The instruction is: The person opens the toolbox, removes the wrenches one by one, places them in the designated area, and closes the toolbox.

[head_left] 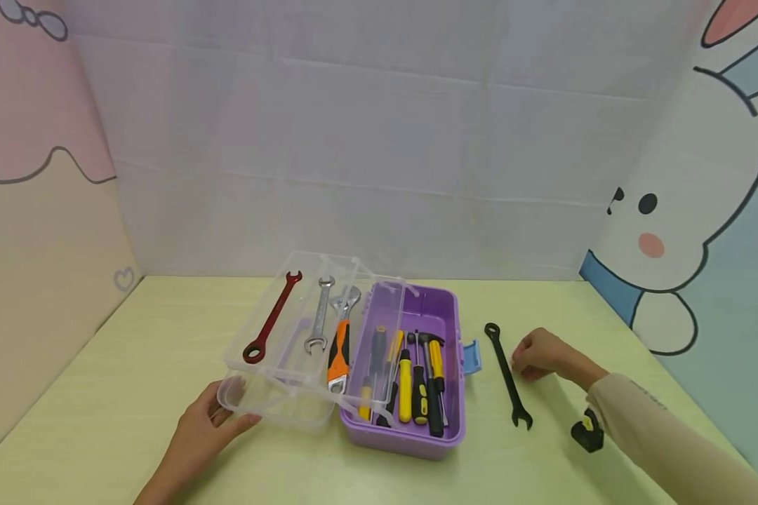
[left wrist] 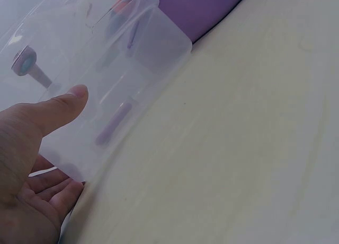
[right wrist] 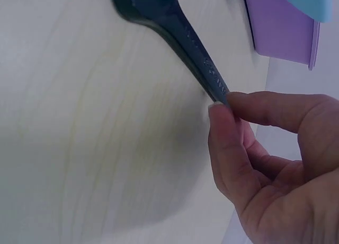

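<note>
My left hand holds the left corner of a clear plastic lid, thumb across the near side and fingers behind it. Over the lid, a clear divided tray carries a red combination wrench, a silver open-end wrench and an orange-handled adjustable wrench. On the right, my right hand pinches the shaft of a black combination wrench between thumb and index finger. That wrench lies between the hand and the purple toolbox.
Inside the toolbox are several yellow-and-black screwdrivers and a small hammer. A blue latch sticks out from its right side. A small black-and-yellow object sits beside the right sleeve. A white curtain closes off the table's back edge.
</note>
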Demonstrator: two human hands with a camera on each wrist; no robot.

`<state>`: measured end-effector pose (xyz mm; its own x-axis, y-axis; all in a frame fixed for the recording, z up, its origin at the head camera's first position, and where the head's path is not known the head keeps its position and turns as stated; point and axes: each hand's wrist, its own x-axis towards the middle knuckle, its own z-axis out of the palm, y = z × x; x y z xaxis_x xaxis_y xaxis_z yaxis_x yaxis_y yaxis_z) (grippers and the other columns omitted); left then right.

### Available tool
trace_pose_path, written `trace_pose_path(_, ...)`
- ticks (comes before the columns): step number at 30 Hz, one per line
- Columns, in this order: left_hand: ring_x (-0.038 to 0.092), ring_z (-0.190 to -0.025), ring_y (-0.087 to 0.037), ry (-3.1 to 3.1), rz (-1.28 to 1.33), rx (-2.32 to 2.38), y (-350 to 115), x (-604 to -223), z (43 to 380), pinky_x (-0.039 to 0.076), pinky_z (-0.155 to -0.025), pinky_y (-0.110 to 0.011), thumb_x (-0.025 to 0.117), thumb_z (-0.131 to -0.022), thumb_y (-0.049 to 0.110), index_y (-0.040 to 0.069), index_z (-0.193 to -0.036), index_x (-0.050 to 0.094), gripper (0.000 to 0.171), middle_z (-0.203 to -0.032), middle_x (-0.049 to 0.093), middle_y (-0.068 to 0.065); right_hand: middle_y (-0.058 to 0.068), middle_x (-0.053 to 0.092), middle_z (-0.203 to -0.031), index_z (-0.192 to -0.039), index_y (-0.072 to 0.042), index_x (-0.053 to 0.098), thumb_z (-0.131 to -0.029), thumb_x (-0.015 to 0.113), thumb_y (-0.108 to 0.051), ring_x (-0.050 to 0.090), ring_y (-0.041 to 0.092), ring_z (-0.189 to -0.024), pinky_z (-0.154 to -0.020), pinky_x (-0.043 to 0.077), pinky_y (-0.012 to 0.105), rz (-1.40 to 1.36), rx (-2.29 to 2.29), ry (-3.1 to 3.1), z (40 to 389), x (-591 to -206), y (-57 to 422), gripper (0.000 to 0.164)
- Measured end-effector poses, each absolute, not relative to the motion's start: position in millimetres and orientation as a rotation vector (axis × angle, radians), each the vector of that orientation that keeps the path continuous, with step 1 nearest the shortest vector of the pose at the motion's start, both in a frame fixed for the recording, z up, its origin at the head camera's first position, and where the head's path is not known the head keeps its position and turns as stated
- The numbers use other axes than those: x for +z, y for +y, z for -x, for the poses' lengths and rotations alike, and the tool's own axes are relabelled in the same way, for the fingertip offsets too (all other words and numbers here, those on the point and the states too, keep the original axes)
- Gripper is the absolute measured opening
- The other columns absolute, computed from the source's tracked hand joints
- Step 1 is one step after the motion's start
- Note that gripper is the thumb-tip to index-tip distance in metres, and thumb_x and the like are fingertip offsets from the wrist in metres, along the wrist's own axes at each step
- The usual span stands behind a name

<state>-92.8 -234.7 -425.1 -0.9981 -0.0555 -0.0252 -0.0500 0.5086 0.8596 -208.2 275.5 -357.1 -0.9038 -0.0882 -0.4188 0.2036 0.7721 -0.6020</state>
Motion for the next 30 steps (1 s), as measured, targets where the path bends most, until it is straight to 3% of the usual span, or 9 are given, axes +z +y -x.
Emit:
trace_pose_path(17, 0.053, -0.122, -0.04, -2.736, -0.101, -1.549, -235, -424, 92, 0.056, -0.089, -0.031, 0.076, -0.082, 0.025, -0.003, -0.137, 0.038, 0.072, -0.136, 0.047, -0.031, 0.007, 0.068, -0.084, -0.088, 0.001, 0.062, -0.087, 0.063, -0.008, 0.06, 0.015, -0.069, -0.064, 0.059, 0.032, -0.042, -0.918, 2.483, 215, -339, 273, 0.009)
trace_pose_path(30, 0.051, -0.123, -0.042, -2.712, -0.085, -1.57, -235, -424, 93, 0.055, -0.091, -0.033, 0.076, -0.082, 0.024, -0.003, -0.136, 0.039, 0.071, -0.137, 0.046, -0.032, 0.001, 0.06, -0.074, -0.096, 0.005, 0.06, -0.083, 0.066, -0.004, 0.056, 0.012, -0.066, -0.06, 0.055, 0.027, 0.008, -0.864, 2.485, 228, -323, 262, 0.017)
